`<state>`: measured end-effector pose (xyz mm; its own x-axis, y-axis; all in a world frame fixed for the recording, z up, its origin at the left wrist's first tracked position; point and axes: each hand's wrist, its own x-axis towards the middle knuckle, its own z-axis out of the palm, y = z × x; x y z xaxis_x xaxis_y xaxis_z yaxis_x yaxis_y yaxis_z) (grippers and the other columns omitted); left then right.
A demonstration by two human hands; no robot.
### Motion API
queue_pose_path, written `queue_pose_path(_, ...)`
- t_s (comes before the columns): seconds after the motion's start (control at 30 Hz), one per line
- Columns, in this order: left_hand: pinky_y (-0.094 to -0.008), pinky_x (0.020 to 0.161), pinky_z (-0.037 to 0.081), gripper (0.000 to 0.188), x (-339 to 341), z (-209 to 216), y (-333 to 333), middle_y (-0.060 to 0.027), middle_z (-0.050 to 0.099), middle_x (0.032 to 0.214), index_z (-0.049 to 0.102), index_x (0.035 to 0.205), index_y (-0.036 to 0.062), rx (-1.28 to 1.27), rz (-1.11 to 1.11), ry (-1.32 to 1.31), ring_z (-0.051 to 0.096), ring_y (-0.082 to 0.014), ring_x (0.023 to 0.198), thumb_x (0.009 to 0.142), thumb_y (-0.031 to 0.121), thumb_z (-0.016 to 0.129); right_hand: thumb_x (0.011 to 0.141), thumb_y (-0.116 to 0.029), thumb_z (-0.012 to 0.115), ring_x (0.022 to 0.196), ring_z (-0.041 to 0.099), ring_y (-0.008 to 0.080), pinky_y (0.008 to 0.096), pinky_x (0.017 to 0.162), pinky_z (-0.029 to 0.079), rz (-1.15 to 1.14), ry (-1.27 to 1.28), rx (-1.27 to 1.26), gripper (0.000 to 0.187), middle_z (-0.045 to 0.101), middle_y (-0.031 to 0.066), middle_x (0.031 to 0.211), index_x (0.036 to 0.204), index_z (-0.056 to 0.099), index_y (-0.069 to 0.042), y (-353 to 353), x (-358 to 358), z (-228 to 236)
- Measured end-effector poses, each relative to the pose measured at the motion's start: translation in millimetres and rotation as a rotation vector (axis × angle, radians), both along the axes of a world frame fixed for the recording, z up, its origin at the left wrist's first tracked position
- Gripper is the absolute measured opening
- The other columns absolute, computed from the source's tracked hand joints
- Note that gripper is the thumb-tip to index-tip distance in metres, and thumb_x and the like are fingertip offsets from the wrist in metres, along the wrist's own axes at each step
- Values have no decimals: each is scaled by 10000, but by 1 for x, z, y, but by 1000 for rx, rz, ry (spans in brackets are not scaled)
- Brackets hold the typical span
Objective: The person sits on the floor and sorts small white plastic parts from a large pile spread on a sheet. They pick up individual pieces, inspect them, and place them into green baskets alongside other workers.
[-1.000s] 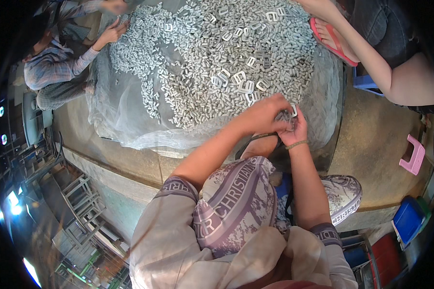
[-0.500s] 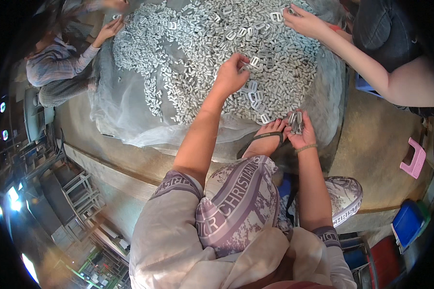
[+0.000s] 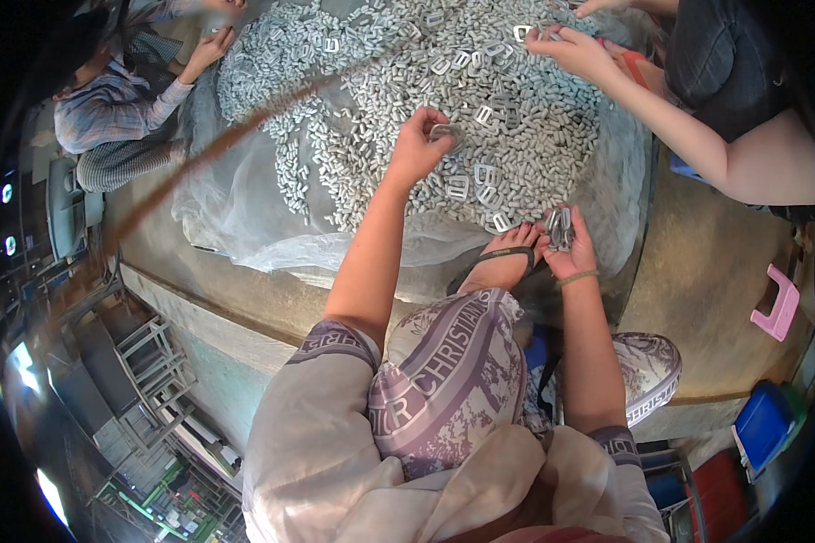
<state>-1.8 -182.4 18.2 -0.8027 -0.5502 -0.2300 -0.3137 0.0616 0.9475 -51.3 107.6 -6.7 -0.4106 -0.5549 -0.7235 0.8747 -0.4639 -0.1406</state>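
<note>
Over the pile of small grey metal pieces, my left hand pinches a flat metal buckle between thumb and fingers. Lower and to the right, my right hand is closed around several metal buckles bunched together in the palm. Between my two hands, loose buckles lie on the pile, among them a rectangular buckle and a light buckle beside my foot. Another buckle rests just right of my left hand.
A translucent sheet lies under the pile. At the right, a co-worker's hand reaches over it near a buckle; at the far left is another person's hand. My sandalled foot stands at the near edge. A pink stool is on the right.
My left hand has drawn back a little toward the left, and a buckle now shows in its fingers. A blurred brown strand crosses the upper left. The right hand stays almost in place.
</note>
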Motion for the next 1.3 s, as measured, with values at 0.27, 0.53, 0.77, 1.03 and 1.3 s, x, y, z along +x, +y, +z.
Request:
queue_pose_path(0.27,-310,560,422,379,30,0,21,-37,500,659,586,925,120,-280,-459,-355,515,-180,607,590,143,762,853,-290,595,763,594,202,318,571,466,19,28,-4,218,611,73,928,994,559,-128,3,1,-5)
queue_pose_path(0.53,-418,707,472,426,41,9,49,-118,529,944,527,1001,112,-602,-439,-346,575,-331,850,621,80,719,858,-292,586,771,596,171,314,588,474,44,36,-11,184,627,34,885,954,587,-135,1,0,-4)
queue_pose_path(0.77,-393,748,464,402,13,3,60,-111,517,976,537,997,102,-652,-451,-205,553,-319,917,631,47,694,868,-321,564,766,600,237,312,568,488,15,-5,60,235,614,85,930,995,568,-124,-2,-1,-3)
queue_pose_path(1.03,-403,755,467,415,30,-2,70,-113,511,968,550,1001,99,-653,-627,-189,541,-336,914,617,-10,661,858,-332,573,786,601,229,335,617,492,43,5,-42,245,618,74,926,990,578,-126,2,0,-11)
queue_pose_path(1.3,-332,726,472,339,30,1,73,-79,575,910,541,1016,58,-72,-352,-102,577,-202,832,708,7,671,894,-288,510,887,575,246,419,746,462,-32,46,33,230,602,84,955,965,568,-77,-19,-2,17)
